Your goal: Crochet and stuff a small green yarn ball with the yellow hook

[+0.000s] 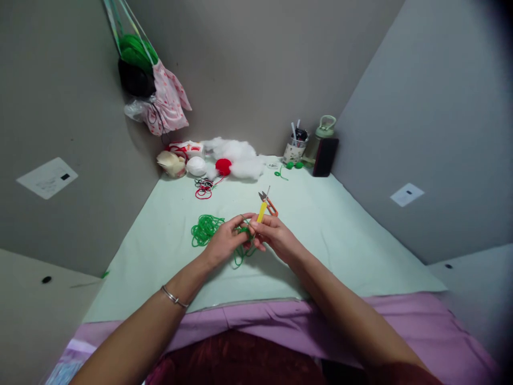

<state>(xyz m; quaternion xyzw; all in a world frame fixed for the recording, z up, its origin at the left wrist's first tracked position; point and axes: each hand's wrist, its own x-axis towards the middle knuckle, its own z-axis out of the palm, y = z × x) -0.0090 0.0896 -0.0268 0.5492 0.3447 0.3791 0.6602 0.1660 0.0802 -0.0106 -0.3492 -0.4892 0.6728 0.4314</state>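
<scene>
My right hand (276, 235) is closed around a crochet hook with a yellow handle (262, 212), which tilts up and to the right. My left hand (224, 240) pinches a small piece of green crochet work (243, 230), with yarn running over its fingers. The two hands meet at this piece, and the fingers partly hide it. A loose heap of green yarn (206, 230) lies beside my left hand, and more strands trail on the cloth below. Just beyond the hook lie orange-handled thread snips (272, 207).
At the back stand white stuffing (238, 152), a red yarn ball (223, 167), a white ball (196, 166), a pen cup (295, 149), a green bottle (325, 131) and a phone (325, 157). Grey walls enclose the table; a pink bag (168, 101) hangs left.
</scene>
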